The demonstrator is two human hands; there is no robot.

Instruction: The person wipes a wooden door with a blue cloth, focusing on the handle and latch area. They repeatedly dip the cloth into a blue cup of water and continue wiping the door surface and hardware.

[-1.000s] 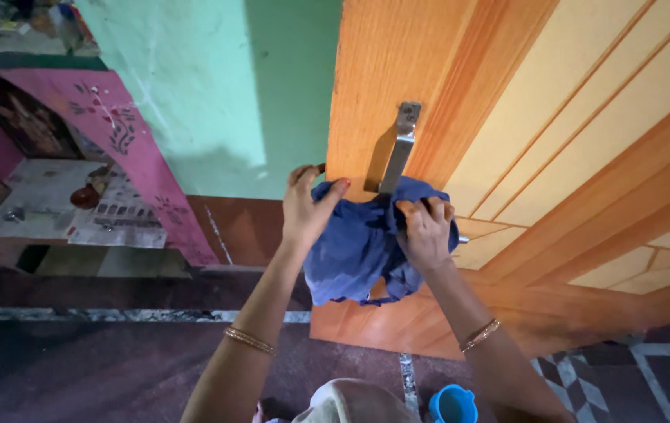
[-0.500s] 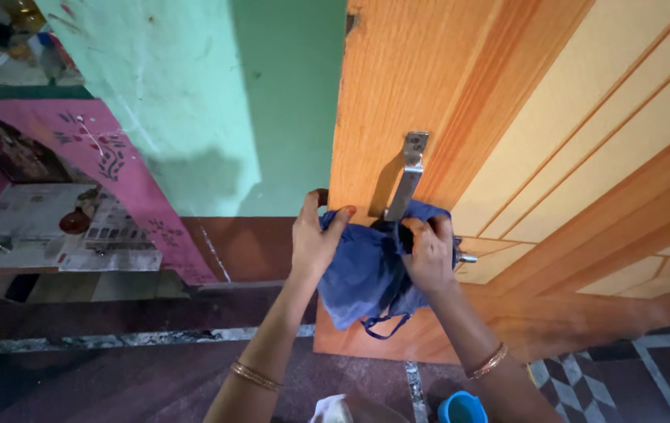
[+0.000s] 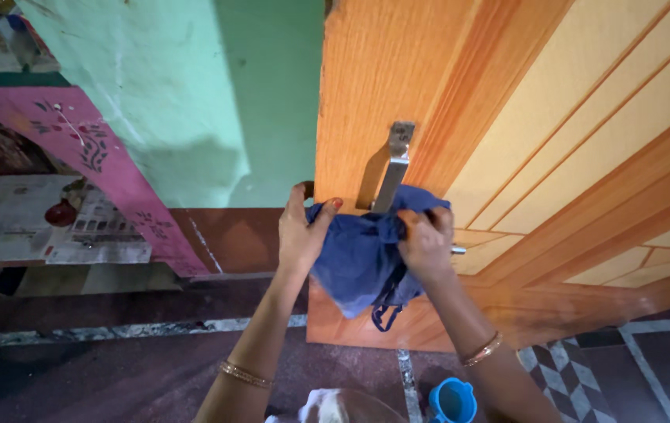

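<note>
Both my hands grip a crumpled blue cloth (image 3: 358,254) pressed around the lower part of a metal door handle (image 3: 393,163) on an orange wooden door (image 3: 507,117). My left hand (image 3: 300,229) pinches the cloth's left side at the door's edge. My right hand (image 3: 426,243) clutches the cloth's right side, just below the handle bar. A loop of blue cord hangs from the cloth's bottom. The handle's lower end is hidden by the cloth.
A green wall (image 3: 194,102) stands left of the door. A pink painted ledge (image 3: 108,157) with papers and a red pot lies further left. A blue plastic cup (image 3: 452,402) sits on the dark floor below my right arm.
Both hands stay on the cloth at the handle, with small shifts. The cloth has bunched tighter and hangs shorter than a second ago. The view has shifted slightly.
</note>
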